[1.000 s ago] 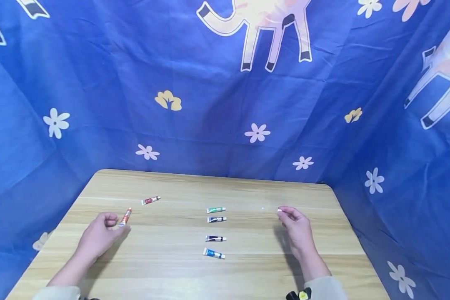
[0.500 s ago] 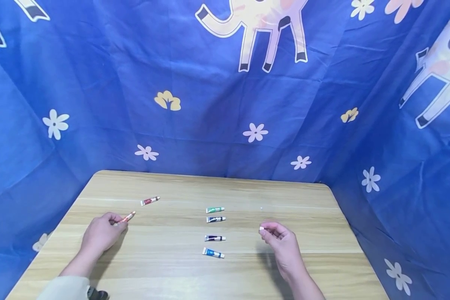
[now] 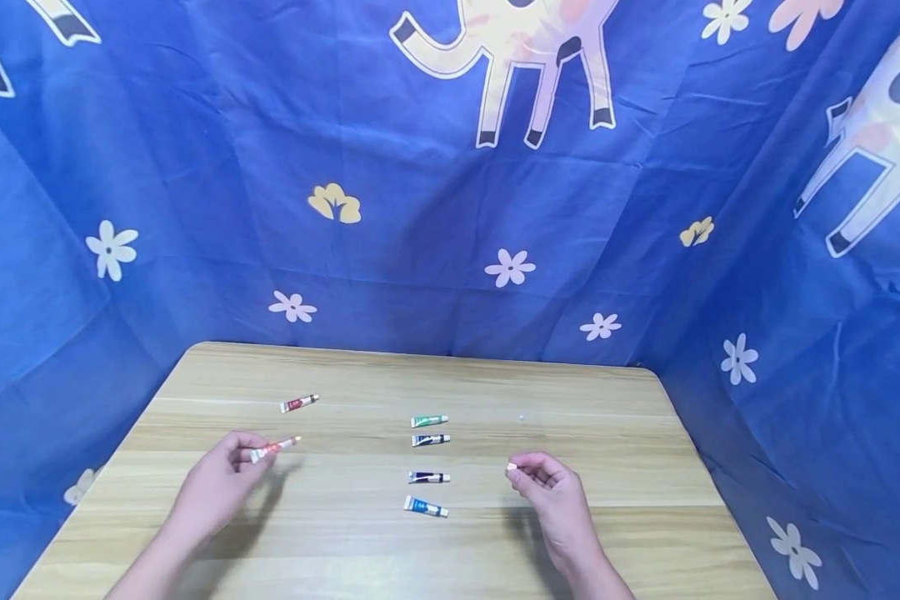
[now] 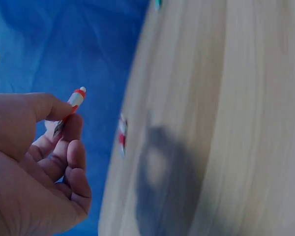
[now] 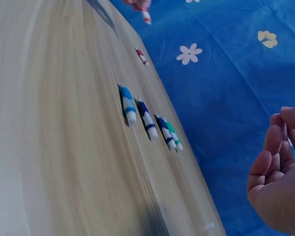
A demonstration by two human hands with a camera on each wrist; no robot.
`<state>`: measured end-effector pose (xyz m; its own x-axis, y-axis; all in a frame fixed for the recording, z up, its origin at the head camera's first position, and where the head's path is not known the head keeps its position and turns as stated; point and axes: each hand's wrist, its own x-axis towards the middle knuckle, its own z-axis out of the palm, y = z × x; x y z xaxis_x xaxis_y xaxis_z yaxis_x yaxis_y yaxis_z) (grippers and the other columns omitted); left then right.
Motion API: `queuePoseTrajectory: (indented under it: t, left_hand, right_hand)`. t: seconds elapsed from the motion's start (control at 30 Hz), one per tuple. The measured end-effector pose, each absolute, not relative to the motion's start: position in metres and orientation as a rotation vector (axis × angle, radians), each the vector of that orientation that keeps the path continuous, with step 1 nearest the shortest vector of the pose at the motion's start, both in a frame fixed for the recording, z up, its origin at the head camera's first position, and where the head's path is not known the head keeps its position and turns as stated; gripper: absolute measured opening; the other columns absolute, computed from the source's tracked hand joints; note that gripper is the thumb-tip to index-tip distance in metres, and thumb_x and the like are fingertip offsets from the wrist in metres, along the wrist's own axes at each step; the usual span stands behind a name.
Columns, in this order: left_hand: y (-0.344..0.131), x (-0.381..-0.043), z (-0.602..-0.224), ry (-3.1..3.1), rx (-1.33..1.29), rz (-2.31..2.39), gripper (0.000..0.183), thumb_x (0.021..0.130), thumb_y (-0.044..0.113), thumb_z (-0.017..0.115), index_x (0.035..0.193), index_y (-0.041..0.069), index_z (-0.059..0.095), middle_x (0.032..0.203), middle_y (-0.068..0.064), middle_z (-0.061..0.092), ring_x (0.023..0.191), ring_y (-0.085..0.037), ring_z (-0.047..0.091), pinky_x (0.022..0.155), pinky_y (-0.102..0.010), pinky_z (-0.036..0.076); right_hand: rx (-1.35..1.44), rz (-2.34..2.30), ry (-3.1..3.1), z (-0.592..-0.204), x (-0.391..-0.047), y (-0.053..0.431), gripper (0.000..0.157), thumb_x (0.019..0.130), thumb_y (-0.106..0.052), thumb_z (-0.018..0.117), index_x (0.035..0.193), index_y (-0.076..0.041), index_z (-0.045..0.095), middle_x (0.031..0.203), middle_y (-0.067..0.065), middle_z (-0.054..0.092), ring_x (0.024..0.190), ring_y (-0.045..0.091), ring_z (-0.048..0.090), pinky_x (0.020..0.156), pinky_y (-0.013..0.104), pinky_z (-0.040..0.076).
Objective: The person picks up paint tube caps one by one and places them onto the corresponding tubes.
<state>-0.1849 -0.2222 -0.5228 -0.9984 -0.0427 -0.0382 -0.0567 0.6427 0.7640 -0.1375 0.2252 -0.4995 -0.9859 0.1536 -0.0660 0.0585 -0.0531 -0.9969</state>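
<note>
My left hand (image 3: 221,479) pinches an orange-and-white paint tube (image 3: 273,449) between thumb and fingers, above the table. In the left wrist view, the narrow white tip of this orange tube (image 4: 76,99) points up, away from the palm. Between the thumb and fingertips of my right hand (image 3: 558,508) is a small white piece, perhaps a cap (image 3: 512,467); the fingers mostly hide it in the right wrist view. Between the hands lie green (image 3: 429,421), dark blue (image 3: 431,439), dark purple (image 3: 429,477) and bright blue (image 3: 426,507) tubes, in a column.
A red paint tube (image 3: 300,403) lies beyond the left hand. One tiny white speck (image 3: 521,417) sits on the wooden table (image 3: 360,550), beyond the right hand. Blue patterned cloth (image 3: 420,250) hangs behind and at both sides of the table.
The left hand has closed its pinch on the orange tube, lifted it and swung its tip rightward. My right hand has moved left and nearer, still pinching the white piece.
</note>
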Motion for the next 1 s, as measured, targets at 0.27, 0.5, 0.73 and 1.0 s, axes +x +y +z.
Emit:
queuePoseTrajectory:
  t: [0.27,0.5,0.73,1.0]
  left_hand:
    - [-0.154,-0.160,-0.492,2.804,0.059,1.383,0.024,0.101,0.025,0.077,0.121,0.014,0.068,0.102,0.001,0.075,0.087,-0.004,0.062,0.075,-0.024,0.050]
    - [-0.099,-0.137,-0.489,2.580,0.008,1.546,0.019,0.098,0.020,0.080,0.113,0.020,0.068,0.094,0.002,0.068,0.077,-0.009,0.056,0.070,-0.023,0.048]
    - [-0.072,-0.117,-0.497,2.440,0.060,1.690,0.020,0.094,0.018,0.083,0.107,0.019,0.068,0.090,0.003,0.065,0.077,-0.005,0.055,0.071,-0.022,0.045]
    - [-0.064,-0.111,-0.500,2.408,0.082,1.725,0.021,0.093,0.016,0.084,0.108,0.018,0.069,0.088,0.003,0.064,0.079,-0.003,0.056,0.072,-0.021,0.046]
  right_hand:
    - [-0.174,2.260,-2.211,-0.500,-0.132,0.202,0.030,0.088,-0.004,0.084,0.112,0.007,0.069,0.098,-0.001,0.075,0.091,0.011,0.071,0.084,0.021,0.060]
    - [-0.072,2.177,-2.394,-0.497,-0.127,0.180,0.025,0.089,-0.006,0.084,0.109,0.003,0.072,0.100,0.005,0.074,0.089,0.011,0.068,0.080,0.020,0.058]
    - [0.146,1.944,-2.554,-0.497,-0.121,0.162,0.015,0.091,-0.014,0.085,0.102,-0.009,0.077,0.092,0.005,0.074,0.081,0.003,0.062,0.078,0.018,0.052]
    - [0.190,1.853,-2.593,-0.502,-0.118,0.157,0.011,0.092,-0.016,0.085,0.101,-0.016,0.079,0.089,0.000,0.073,0.080,0.001,0.058,0.074,0.017,0.050]
